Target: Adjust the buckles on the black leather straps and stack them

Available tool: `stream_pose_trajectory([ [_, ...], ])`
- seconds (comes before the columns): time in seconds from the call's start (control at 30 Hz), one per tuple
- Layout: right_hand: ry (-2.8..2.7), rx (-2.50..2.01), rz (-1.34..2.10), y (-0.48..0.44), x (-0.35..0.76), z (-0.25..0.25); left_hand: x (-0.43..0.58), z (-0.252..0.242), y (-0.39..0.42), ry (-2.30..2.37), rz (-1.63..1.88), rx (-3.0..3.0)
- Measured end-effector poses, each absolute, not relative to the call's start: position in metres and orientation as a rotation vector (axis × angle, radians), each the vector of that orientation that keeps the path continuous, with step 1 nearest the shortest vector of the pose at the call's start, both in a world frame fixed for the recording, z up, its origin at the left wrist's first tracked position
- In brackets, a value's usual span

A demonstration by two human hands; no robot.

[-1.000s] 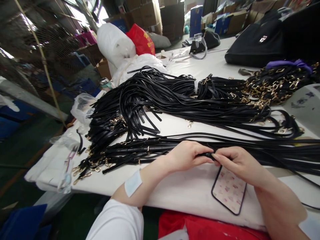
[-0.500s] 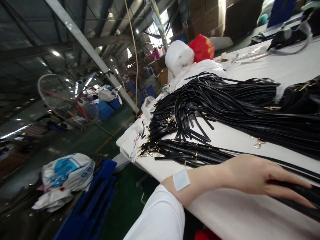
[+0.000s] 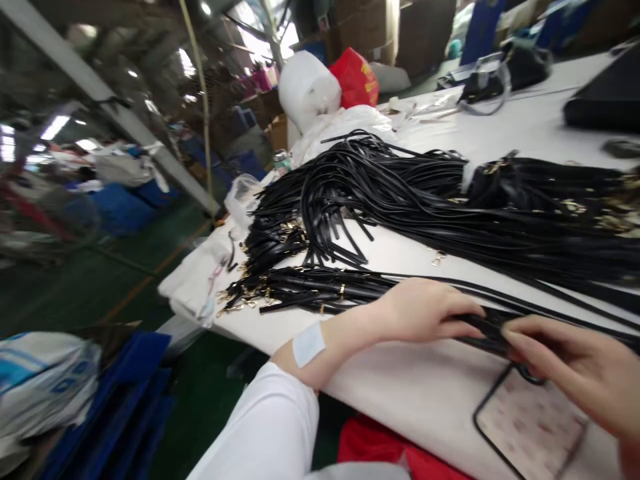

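Note:
My left hand (image 3: pixel 425 310) reaches in from a white sleeve and has its thumb and fingers closed on a black strap (image 3: pixel 491 327). Close by, my right hand (image 3: pixel 575 360) pinches the same strap between thumb and forefinger. A dark curved loop (image 3: pixel 531 377) shows just below the right fingers; what it belongs to is hidden. Under that hand lies a flat, pinkish patterned thing (image 3: pixel 530 420) with a black edge. Beyond both hands, long black straps (image 3: pixel 400 187) spread over the white table (image 3: pixel 400 257), and a bundle with gold clasps (image 3: pixel 300 290) lies nearer.
A loose gold clasp (image 3: pixel 438 259) rests on the table. Further back are a white roll (image 3: pixel 310 90), a red bag (image 3: pixel 355 79) and black handbags (image 3: pixel 525 67). Red cloth (image 3: pixel 380 447) hangs below the near edge. Blue crates (image 3: pixel 115 400) stand on the floor at left.
The view has swung to the right. My right hand has come into view at the strap beside my left hand, whose stretched fingers have closed. The patterned thing now shows.

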State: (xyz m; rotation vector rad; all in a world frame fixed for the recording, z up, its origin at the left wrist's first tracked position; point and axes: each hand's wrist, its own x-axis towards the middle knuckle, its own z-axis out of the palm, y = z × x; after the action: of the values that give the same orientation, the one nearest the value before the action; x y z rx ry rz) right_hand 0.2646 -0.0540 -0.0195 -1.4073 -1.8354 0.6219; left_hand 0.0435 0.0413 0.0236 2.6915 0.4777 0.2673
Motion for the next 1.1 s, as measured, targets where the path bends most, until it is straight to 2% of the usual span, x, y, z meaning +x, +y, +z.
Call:
stream_pose_trajectory([
  [0.17, -1.851, -1.642, 0.521, -0.052, 0.247, 0.001, 0.048, 0.014, 0.04, 0.529, 0.321, 2.666],
  [0.37, -1.858, -1.547, 0.466, -0.057, 0.245, -0.002, 0.05, 0.019, 0.032, 0.488, 0.349, 2.691],
  [0.5, -1.789, -1.453, 0.389, -0.061, 0.253, -0.005, 0.041, 0.033, 0.031, 0.518, 0.498, 2.63],
  [0.77, -1.652, -1.557, 0.194, -0.06, 0.271, -0.012, -0.04, 0.089, 0.051, 1.217, 0.967, 2.416],
  [0.9, -1.832, -1.579, 0.168, -0.053, 0.278, -0.016, -0.101, 0.095, 0.061, 1.502, 0.763, 2.498],
  [1.1, -1.97, -1.676, 0.138, -0.024, 0.291, -0.064, -0.162, 0.049, 0.074, 1.851, 0.017, 2.547],
])
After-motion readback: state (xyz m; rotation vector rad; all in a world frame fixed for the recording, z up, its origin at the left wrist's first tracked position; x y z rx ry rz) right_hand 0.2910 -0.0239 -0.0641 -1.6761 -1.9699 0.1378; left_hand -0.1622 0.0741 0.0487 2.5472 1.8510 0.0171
